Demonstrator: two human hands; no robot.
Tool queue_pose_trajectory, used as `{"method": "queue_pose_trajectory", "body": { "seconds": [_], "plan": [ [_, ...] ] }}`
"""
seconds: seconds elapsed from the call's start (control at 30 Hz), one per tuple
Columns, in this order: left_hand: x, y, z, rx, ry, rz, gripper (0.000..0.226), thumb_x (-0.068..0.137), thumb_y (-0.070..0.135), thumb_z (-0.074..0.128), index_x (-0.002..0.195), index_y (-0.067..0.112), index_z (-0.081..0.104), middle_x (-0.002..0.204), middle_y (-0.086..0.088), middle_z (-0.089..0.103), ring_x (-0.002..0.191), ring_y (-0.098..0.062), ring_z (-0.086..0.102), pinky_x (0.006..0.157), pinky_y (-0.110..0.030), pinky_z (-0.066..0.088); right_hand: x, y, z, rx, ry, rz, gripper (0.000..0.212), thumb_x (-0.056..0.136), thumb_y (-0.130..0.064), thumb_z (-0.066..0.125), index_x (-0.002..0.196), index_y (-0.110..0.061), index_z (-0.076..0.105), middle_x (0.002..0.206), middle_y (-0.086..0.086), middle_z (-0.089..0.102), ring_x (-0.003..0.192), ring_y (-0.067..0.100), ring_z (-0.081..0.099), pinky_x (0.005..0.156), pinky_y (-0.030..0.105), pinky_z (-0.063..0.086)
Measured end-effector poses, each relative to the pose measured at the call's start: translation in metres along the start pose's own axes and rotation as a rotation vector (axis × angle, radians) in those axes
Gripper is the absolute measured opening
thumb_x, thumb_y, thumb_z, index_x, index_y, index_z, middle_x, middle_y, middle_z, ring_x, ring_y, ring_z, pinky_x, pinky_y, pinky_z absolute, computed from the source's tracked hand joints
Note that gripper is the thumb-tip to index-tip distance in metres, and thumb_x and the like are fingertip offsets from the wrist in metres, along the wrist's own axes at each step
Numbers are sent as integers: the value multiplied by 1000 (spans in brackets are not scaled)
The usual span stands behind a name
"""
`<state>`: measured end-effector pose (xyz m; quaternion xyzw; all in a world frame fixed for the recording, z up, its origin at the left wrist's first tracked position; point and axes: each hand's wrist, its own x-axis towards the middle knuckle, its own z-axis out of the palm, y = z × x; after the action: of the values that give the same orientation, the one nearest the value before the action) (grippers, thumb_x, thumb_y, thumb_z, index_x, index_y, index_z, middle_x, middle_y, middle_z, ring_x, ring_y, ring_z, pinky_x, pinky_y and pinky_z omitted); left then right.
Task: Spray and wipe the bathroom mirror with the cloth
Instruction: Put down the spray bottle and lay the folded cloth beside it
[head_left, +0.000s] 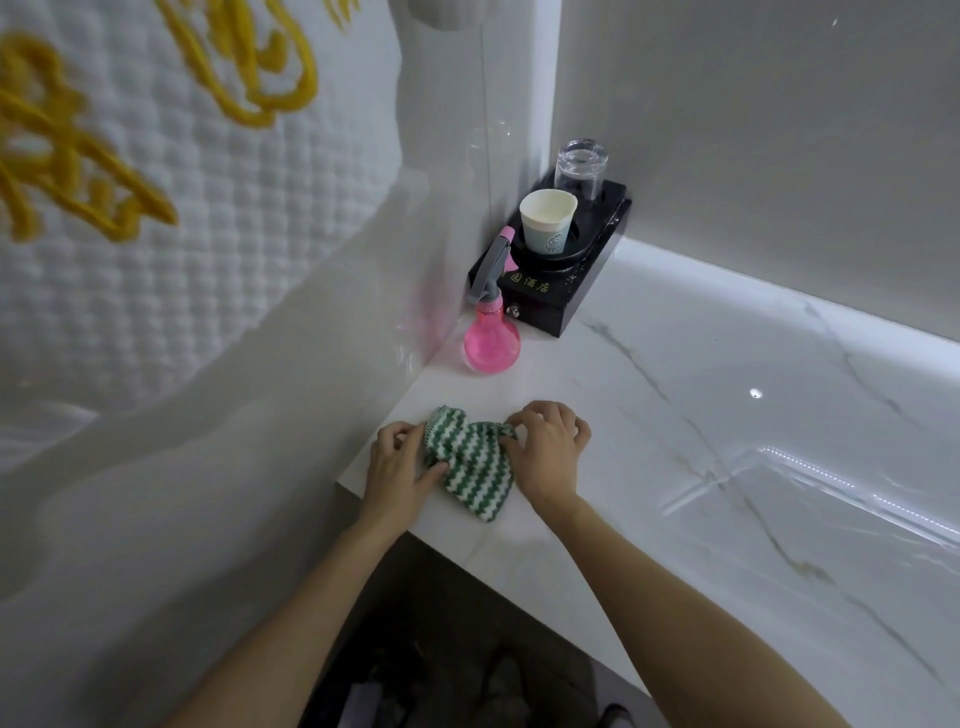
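Note:
A green-and-white zigzag cloth (470, 460) lies bunched on the white marble counter (675, 415), near its left front corner. My left hand (397, 467) pinches the cloth's left side between thumb and fingers. My right hand (545, 447) grips its right end with curled fingers. A pink spray bottle (491, 335) with a grey trigger head stands upright behind the cloth, against the left wall. The grey mirror (753, 130) rises above the counter's back edge at the upper right.
A black holder box (550, 296) in the back corner carries a paper cup (548, 221) and an upturned glass (582, 169). A white towel (156, 182) with yellow embroidery hangs at the left. A sunken basin edge (831, 483) lies to the right.

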<state>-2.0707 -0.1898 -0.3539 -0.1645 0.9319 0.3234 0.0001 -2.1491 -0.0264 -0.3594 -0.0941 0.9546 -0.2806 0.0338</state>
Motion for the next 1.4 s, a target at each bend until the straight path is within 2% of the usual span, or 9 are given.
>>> {"method": "queue_pose_trajectory", "body": {
  "seconds": [0.2, 0.37, 0.5, 0.6, 0.7, 0.8, 1.0, 1.23, 1.4],
  "plan": [
    [15, 7, -1, 17, -79, 31, 55, 85, 25, 66, 135, 13, 45, 134, -8, 35, 121, -23, 35, 99, -27, 29, 7, 6, -18, 26, 6, 178, 22, 90, -31, 54, 107, -23, 65, 117, -4, 57, 117, 19, 38, 91, 32, 12],
    [20, 16, 10, 99, -79, 5, 51, 84, 36, 65, 127, 11, 53, 133, -6, 37, 121, -22, 34, 100, -31, 33, 12, 21, -29, 17, 65, 267, 20, 89, -31, 56, 105, -24, 66, 116, -2, 56, 115, 20, 38, 91, 34, 14],
    [22, 18, 14, 97, -66, 31, 44, 83, 33, 67, 116, 5, 59, 125, -6, 42, 113, -20, 38, 95, -29, 37, 12, 28, -27, 20, 77, 281, 23, 88, -35, 57, 106, -23, 66, 116, -2, 55, 115, 20, 36, 93, 34, 14],
    [21, 21, 13, 27, -90, 52, 33, 84, 27, 66, 109, 7, 58, 113, -4, 52, 101, -17, 49, 84, -27, 42, 11, 27, -24, 47, 85, 267, 21, 90, -31, 56, 106, -21, 64, 114, -2, 56, 115, 19, 38, 90, 32, 12],
    [16, 26, 7, -143, -154, -26, 23, 87, 27, 63, 103, 14, 52, 103, 2, 60, 89, -12, 57, 68, -22, 44, 11, 25, -22, 143, 103, 247, 16, 90, -26, 55, 104, -18, 60, 104, -3, 61, 113, 19, 42, 91, 32, 13],
    [15, 27, 2, -292, -119, -119, 23, 86, 28, 65, 100, 16, 52, 99, 2, 62, 88, -11, 59, 63, -15, 42, 12, 23, -24, 221, 117, 241, 14, 91, -24, 54, 103, -17, 57, 89, -4, 60, 105, 18, 45, 90, 31, 15],
    [9, 17, -6, -544, -16, -293, 22, 85, 24, 67, 98, 11, 56, 92, -13, 69, 68, -14, 66, 52, -14, 50, 9, 21, -25, 235, 135, 263, 20, 91, -31, 55, 105, -18, 59, 88, -5, 62, 104, 16, 44, 91, 32, 16],
    [-1, -12, -9, -596, 74, -473, 17, 86, 16, 66, 95, 10, 53, 96, -18, 66, 66, -18, 68, 57, -24, 57, -6, 9, -4, 104, 34, 151, 21, 92, -35, 51, 106, -21, 58, 82, -10, 53, 101, 17, 45, 81, 28, 11],
    [-9, -2, -9, -412, 7, -402, 17, 90, 14, 60, 103, 6, 52, 87, -16, 68, 53, -15, 67, 46, -21, 53, -8, 6, -8, 137, 63, 155, 24, 91, -33, 54, 111, -20, 55, 88, -8, 60, 100, 18, 47, 79, 30, 14]
  ]
}}
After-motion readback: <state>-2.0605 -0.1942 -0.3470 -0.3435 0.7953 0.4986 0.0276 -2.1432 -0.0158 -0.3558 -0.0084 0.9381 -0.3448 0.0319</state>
